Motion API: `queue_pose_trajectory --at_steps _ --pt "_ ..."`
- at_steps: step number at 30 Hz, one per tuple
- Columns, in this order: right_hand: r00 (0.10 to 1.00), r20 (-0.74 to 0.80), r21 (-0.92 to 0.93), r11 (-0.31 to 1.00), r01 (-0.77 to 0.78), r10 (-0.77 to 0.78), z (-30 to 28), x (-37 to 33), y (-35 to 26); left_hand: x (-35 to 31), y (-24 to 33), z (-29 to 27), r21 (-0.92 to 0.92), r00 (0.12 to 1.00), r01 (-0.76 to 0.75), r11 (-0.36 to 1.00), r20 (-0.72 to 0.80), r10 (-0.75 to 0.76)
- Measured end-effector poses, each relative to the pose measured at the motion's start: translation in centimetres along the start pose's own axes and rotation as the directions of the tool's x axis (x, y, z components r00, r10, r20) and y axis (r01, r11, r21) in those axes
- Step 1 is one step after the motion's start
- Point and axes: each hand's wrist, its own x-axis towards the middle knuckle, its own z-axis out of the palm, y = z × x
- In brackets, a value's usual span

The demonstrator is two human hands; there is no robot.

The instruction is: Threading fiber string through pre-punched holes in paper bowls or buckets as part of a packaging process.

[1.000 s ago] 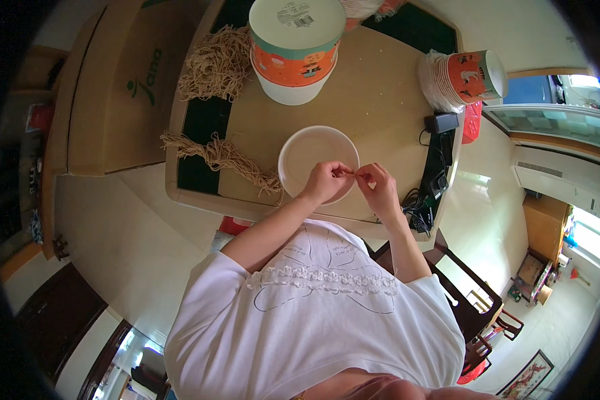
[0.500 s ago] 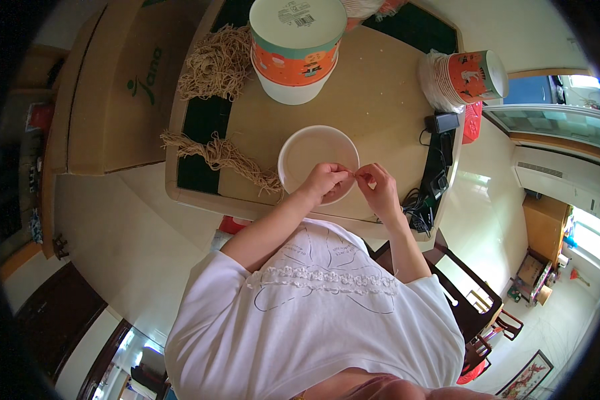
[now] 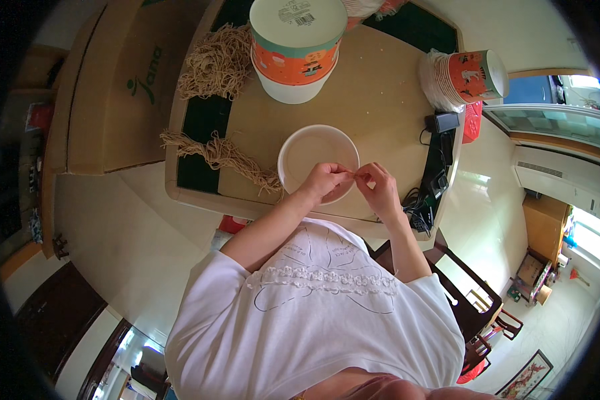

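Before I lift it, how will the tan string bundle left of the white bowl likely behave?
The tan string bundle should hang floppy: its strands visibly bend and curl. It is probably light, looking like thin strands loosely gathered. Its splayed strands reach close to the white bowl, so some might trail against it.

1 large cardboard box (image 3: 113, 120) stands left of the surface (image 3: 247, 211). 1 black power adapter (image 3: 441, 122) and tangled black cables (image 3: 415, 212) lie along the right edge. 1 dark wooden chair (image 3: 470, 317): lower right. 1 framed picture (image 3: 528, 375): beyond the chair. 1 dark door (image 3: 57, 320): lower left.
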Motion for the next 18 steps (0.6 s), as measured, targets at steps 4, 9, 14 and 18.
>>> queue_pose_trajectory --at_steps 4,9,14,18 --pt "1.000 0.013 0.004 1.000 0.000 0.000 0.0 0.0 0.0 0.7 -1.0 -0.4 0.231 0.975 -0.204 0.951 -0.036 0.218" --pt "0.999 -0.012 0.051 0.998 -0.031 0.032 0.3 0.0 0.2 1.1 -1.4 -0.8 0.412 0.953 -0.264 0.872 -0.031 0.303" --pt "0.999 -0.023 0.053 0.998 -0.027 0.029 0.2 -0.1 0.5 0.3 -0.3 -0.2 0.268 0.988 -0.153 0.951 0.004 0.157" --pt "1.000 -0.016 0.058 0.998 -0.021 0.022 0.2 0.0 0.5 0.4 -0.4 -0.4 0.109 0.995 -0.095 0.990 0.018 0.093"
